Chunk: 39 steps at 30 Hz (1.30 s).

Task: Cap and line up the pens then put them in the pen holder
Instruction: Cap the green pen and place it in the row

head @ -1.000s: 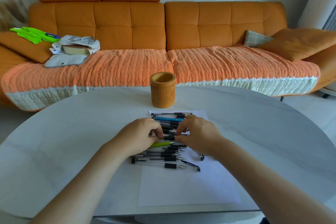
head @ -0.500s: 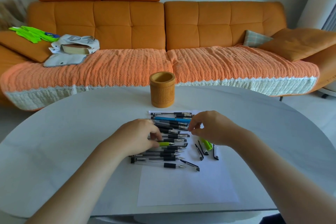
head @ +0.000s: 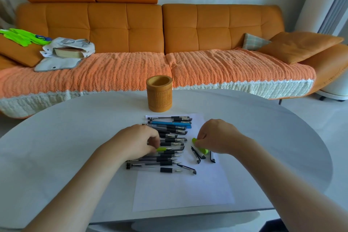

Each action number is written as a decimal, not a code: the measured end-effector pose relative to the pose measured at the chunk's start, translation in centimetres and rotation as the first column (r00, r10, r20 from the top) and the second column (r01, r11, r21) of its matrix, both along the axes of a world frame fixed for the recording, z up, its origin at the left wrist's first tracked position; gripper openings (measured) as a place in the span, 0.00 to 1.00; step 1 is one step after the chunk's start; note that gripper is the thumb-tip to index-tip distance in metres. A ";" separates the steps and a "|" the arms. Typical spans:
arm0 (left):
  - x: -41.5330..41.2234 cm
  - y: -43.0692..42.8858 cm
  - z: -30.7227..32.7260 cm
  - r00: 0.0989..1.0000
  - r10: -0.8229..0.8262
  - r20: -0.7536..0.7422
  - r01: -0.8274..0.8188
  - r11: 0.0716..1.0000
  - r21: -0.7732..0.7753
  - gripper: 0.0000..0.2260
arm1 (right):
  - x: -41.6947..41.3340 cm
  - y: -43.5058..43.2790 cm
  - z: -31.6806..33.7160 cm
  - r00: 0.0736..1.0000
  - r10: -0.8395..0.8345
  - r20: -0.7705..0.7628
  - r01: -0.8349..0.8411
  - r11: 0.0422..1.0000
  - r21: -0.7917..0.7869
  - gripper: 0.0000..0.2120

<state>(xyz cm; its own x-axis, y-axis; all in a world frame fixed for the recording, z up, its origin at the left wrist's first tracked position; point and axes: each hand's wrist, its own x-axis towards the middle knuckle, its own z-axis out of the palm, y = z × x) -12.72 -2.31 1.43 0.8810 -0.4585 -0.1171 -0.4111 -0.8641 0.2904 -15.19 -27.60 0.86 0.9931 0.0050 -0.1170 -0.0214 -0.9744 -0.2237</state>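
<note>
— Which step?
— Capping. The left hand (head: 138, 143) has its grip pinched on the green pen (head: 164, 149) at frame centre, and the right hand (head: 216, 137) has its grip pinched on the cap (head: 200, 147). Next, line up tip and cap, then push. The pen holder (head: 159, 93) waits above.

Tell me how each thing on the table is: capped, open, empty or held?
Pen holder: upright, no pens sticking out.
Green pen: uncapped, held by left hand.
Green cap: off, pinched by right hand.
Top pens: capped, lined up.
Bottom pens: uncapped.
Black caps: loose on the paper.
</note>
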 end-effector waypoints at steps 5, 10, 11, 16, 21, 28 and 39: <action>-0.2 0.0 -0.1 1.000 0.011 -0.011 -0.011 1.000 -0.022 0.07 | -0.1 0.8 0.2 0.996 0.022 0.088 -0.028 0.997 0.067 0.10; -0.1 0.3 -0.4 0.999 -0.001 -0.045 -0.002 0.997 -0.072 0.07 | -0.2 1.7 0.8 0.980 0.075 0.184 -0.110 0.976 0.189 0.07; 0.0 0.3 -0.4 1.000 -0.010 -0.028 0.007 0.995 -0.095 0.06 | -0.2 1.9 0.8 0.978 0.094 0.185 -0.134 0.967 0.218 0.07; 0.1 0.8 -0.2 0.998 -0.012 0.057 0.024 0.977 -0.213 0.04 | 0.2 2.4 0.5 0.968 0.130 0.216 -0.193 0.932 0.307 0.07; 0.2 1.1 -0.2 0.997 -0.028 0.075 0.046 0.965 -0.259 0.06 | 0.6 2.8 0.3 0.960 0.117 0.253 -0.199 0.924 0.326 0.08; 0.1 1.3 0.0 0.994 -0.042 0.104 0.070 0.957 -0.282 0.06 | 0.5 3.3 0.4 0.956 0.153 0.249 -0.229 0.921 0.314 0.07; 0.3 1.3 -0.2 0.993 -0.045 0.110 0.075 0.955 -0.287 0.06 | 0.0 4.0 0.5 0.955 0.152 0.253 -0.235 0.911 0.339 0.06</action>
